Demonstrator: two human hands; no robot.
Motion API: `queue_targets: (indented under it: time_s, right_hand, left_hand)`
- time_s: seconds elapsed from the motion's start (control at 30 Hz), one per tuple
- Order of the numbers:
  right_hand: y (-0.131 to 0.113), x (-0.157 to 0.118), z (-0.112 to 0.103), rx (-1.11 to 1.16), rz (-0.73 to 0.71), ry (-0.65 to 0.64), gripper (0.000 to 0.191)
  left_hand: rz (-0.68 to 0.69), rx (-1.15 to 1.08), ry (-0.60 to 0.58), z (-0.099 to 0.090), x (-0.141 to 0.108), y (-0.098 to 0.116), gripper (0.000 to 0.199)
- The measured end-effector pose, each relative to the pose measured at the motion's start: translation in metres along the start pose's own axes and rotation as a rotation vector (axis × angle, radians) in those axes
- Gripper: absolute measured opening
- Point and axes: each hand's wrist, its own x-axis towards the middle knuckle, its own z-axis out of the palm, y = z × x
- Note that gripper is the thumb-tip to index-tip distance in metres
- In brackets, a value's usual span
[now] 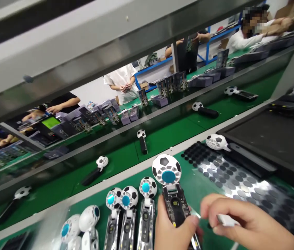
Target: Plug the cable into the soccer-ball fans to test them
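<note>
Fingers of left hand (174, 231) clamp one soccer-ball fan (170, 187) (four more lie beside it), right hand (243, 222) pinching one white tab (226, 219)

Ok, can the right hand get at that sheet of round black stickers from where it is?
Probably yes. The right hand hovers beside the sticker sheet with nothing between them, though its fingers already pinch a small white piece.

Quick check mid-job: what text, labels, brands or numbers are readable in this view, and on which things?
No text can be read.
Fan held in the left hand: board markings too blurred.
White piece in the right hand: no print visible.
Green screen across the belt: content too small.
Boxes behind the belt: print too small.
</note>
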Motion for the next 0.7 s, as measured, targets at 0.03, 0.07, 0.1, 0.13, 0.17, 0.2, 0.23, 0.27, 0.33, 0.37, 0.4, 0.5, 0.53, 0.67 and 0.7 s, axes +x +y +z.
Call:
queue_targets:
  time_s: [0.03, 0.07, 0.1, 0.13, 0.17, 0.2, 0.23, 0.27, 0.33, 0.37, 0.4, 0.5, 0.53, 0.67, 0.7]
  right_hand:
    - [-0.01, 0.001, 0.004, -0.014, -0.007, -0.028, 0.012]
    - [-0.019, 0.004, 0.008, -0.033, -0.004, -0.049, 0.014]
    - [-0.026, 0.007, 0.012, -0.043, 0.013, -0.057, 0.016]
    - [-0.03, 0.01, 0.015, -0.038, 0.032, -0.06, 0.017]
    - [-0.033, 0.014, 0.018, -0.021, 0.047, -0.055, 0.017]
    - [-0.033, 0.017, 0.019, 0.002, 0.059, -0.042, 0.017]
    - [-0.033, 0.02, 0.02, 0.024, 0.065, -0.029, 0.016]
    - [-0.031, 0.021, 0.02, 0.037, 0.067, -0.021, 0.016]
    - [-0.028, 0.022, 0.019, 0.0, 0.06, -0.031, 0.018]
    - [-0.026, 0.021, 0.019, -0.048, 0.052, -0.045, 0.02]
    - [-0.025, 0.02, 0.018, -0.107, 0.037, -0.07, 0.023]
    - [-0.021, 0.014, 0.016, -0.299, -0.029, -0.15, 0.036]
    - [-0.019, 0.012, 0.016, -0.349, -0.043, -0.169, 0.04]
    - [-0.017, 0.009, 0.02, -0.526, -0.063, -0.218, 0.043]
    - [-0.017, 0.009, 0.021, -0.558, -0.066, -0.218, 0.043]
  left_hand:
    - [0.028, 0.061, 0.03, 0.001, -0.002, -0.007, 0.051]
    - [0.05, 0.115, 0.039, 0.0, -0.003, -0.014, 0.05]
    - [0.064, 0.15, 0.03, -0.001, -0.004, -0.022, 0.051]
    - [0.065, 0.162, 0.017, -0.002, -0.005, -0.03, 0.055]
    - [0.058, 0.154, 0.009, -0.004, -0.006, -0.037, 0.059]
    - [0.044, 0.138, 0.011, -0.006, -0.006, -0.044, 0.063]
    - [0.032, 0.127, 0.019, -0.008, -0.006, -0.049, 0.066]
    - [0.023, 0.123, 0.027, -0.009, -0.006, -0.053, 0.067]
    - [0.019, 0.115, 0.008, -0.011, -0.005, -0.058, 0.063]
    - [0.028, 0.1, -0.017, -0.011, -0.004, -0.059, 0.06]
    - [0.038, 0.074, -0.039, -0.011, -0.003, -0.06, 0.059]
    - [0.068, -0.019, -0.051, -0.01, -0.003, -0.065, 0.061]
    - [0.064, -0.036, -0.033, -0.01, -0.004, -0.067, 0.063]
    - [0.005, -0.035, 0.002, -0.008, -0.011, -0.067, 0.07]
    - [-0.002, -0.033, -0.009, -0.007, -0.013, -0.066, 0.071]
